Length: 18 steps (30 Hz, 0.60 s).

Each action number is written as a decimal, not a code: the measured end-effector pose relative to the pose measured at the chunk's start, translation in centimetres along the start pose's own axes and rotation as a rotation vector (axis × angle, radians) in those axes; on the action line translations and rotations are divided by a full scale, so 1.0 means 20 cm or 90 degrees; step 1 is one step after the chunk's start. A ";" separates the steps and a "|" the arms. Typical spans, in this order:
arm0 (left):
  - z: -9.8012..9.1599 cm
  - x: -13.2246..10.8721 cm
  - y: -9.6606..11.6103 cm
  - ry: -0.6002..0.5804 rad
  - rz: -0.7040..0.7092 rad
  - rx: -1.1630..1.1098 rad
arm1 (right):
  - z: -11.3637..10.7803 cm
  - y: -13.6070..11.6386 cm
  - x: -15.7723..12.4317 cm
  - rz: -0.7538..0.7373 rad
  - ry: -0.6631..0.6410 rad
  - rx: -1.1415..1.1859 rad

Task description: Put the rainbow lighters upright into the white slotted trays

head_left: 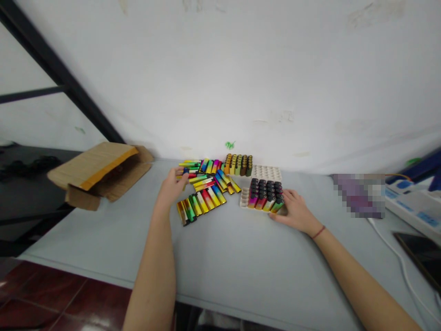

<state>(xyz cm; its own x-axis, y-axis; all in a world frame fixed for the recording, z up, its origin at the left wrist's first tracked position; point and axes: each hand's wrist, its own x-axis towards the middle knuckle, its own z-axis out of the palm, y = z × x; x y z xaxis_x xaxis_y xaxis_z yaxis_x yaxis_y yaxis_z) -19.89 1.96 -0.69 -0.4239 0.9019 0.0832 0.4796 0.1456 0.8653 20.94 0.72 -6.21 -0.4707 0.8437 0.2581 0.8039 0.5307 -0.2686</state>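
My left hand (172,186) is at the left end of a loose pile of shiny, multicoloured lighters (206,200). Its thumb and fingers close round a dark blue piece, seemingly the end of a lighter (185,171), partly hidden by the fingers. My right hand (294,211) grips the right side of a white holed tray (244,197), thumb along the front and fingers at the back. Black-topped lighters (265,191) stand upright in rows in that tray, and a column of holes at its left is bare.
Behind stands a second white tray (267,172) with gold-topped pieces (238,164) upright in its left part. An open cardboard box (99,168) lies at the left. A power strip (413,204), a white cable (396,253) and a dark phone (420,257) are at the right.
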 end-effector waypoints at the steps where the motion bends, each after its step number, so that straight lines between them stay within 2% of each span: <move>1: 0.03 -0.01 0.03 -0.017 -0.010 -0.084 | 0.00 0.00 0.00 0.000 -0.002 0.000; 5: 0.17 -0.08 0.16 -0.085 -0.055 -0.294 | 0.00 0.00 0.00 -0.001 -0.005 0.002; 10: 0.34 -0.18 0.23 -0.217 -0.032 -0.388 | 0.00 0.00 0.00 -0.001 -0.003 0.010; 14: 0.42 -0.24 0.28 -0.244 -0.026 -0.438 | 0.00 0.01 0.00 -0.001 -0.002 0.010; 18: 0.45 -0.29 0.35 -0.249 -0.114 -0.515 | 0.00 0.00 0.00 -0.001 -0.002 0.006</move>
<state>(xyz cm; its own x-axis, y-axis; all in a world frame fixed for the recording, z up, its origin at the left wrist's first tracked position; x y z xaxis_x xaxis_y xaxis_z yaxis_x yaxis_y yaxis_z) -7.09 1.37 0.46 -0.0796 0.9881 -0.1314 -0.3150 0.1002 0.9438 20.97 0.75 -6.22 -0.4729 0.8432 0.2556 0.7997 0.5326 -0.2772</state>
